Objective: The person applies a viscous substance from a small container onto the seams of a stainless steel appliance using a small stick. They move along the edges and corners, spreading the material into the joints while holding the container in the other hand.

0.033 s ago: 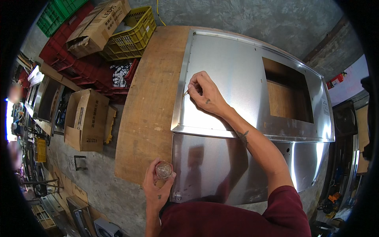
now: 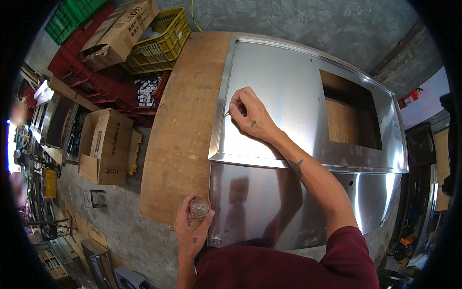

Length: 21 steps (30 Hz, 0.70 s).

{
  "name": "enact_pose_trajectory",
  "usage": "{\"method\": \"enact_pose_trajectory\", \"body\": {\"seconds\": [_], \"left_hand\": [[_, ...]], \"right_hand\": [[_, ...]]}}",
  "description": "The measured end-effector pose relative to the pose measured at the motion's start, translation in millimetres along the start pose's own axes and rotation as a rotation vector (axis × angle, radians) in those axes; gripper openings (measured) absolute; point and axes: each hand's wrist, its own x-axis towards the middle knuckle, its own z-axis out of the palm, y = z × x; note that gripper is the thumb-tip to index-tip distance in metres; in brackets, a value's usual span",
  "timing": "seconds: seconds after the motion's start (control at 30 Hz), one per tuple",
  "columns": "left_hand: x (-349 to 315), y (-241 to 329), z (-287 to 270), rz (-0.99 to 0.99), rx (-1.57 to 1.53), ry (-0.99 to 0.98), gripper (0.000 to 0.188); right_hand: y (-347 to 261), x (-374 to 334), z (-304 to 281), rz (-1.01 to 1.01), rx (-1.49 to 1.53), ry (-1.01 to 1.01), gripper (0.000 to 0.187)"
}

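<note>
My left hand (image 2: 189,232) is wrapped round a small round cup (image 2: 200,207) with something shiny and brownish-grey in it, close to the front edge of the wooden board. My right hand (image 2: 251,111) pinches a thin stick (image 2: 226,114), its end touching or very near the left rim of a stainless steel cabinet (image 2: 276,72). Most of the stick is hidden by my fingers. The cabinet's top has a raised border, small holes and a rectangular opening (image 2: 353,120) on the right, through which brown wood shows.
The cabinet lies on a wooden board (image 2: 168,144). Beyond the board's left side are a yellow crate (image 2: 159,48), red crates (image 2: 89,79) and cardboard boxes (image 2: 108,144). A small stool (image 2: 94,198) stands on the concrete floor. A grey wall (image 2: 288,19) rises behind.
</note>
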Motion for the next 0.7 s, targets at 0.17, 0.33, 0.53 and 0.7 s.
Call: {"method": "enact_pose_trajectory", "body": {"seconds": [0.17,0.33,0.53,0.7], "left_hand": [[1,1,0,-0.005,-0.006,-0.003,0.074],[8,6,2,0.008,-0.062,-0.005,0.074],[7,6,-5,0.046,0.028,0.019,0.072],[13,20,-8,0.043,0.103,0.007,0.070]], "right_hand": [[1,1,0,-0.005,0.001,0.011,0.018],[3,4,-6,0.020,0.048,0.054,0.017],[-36,-13,-14,0.018,0.061,0.172,0.015],[-107,-70,2,0.041,0.195,0.117,0.009]]}}
